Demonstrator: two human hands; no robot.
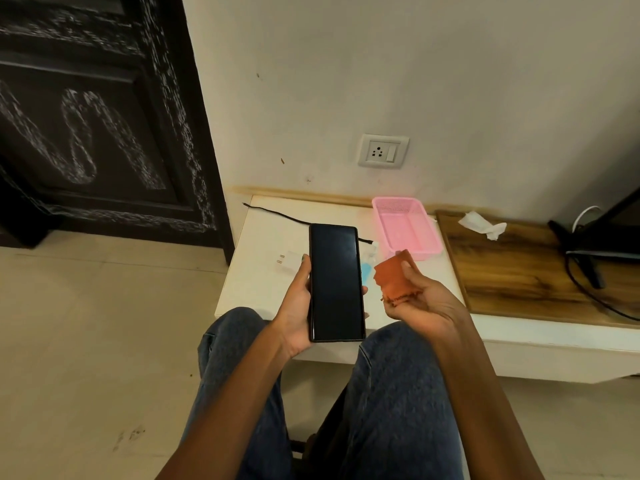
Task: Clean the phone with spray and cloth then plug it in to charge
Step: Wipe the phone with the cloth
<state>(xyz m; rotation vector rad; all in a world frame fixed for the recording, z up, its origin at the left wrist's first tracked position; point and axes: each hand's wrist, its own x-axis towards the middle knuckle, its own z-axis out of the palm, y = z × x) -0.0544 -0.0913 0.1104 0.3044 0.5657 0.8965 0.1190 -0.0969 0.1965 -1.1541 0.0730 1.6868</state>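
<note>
My left hand [294,306] holds a black phone [335,282] upright, its dark screen facing me, above the white table's [256,285] front edge. My right hand [424,303] is just right of the phone, closed on a bunched orange cloth [394,277]. A small blue spray bottle [367,270] with a white cap lies on the table between them, mostly hidden behind the phone. A white charger adapter [287,261] lies left of the phone. A black cable [273,214] runs across the table's back. A wall socket [382,151] sits above the table.
An empty pink plastic basket [427,225] stands behind the cloth. A wooden board [512,265] to the right carries a crumpled white tissue [481,225] and a monitor stand [588,254] with cables. A dark carved door [97,116] is at left. My knees are under the table's edge.
</note>
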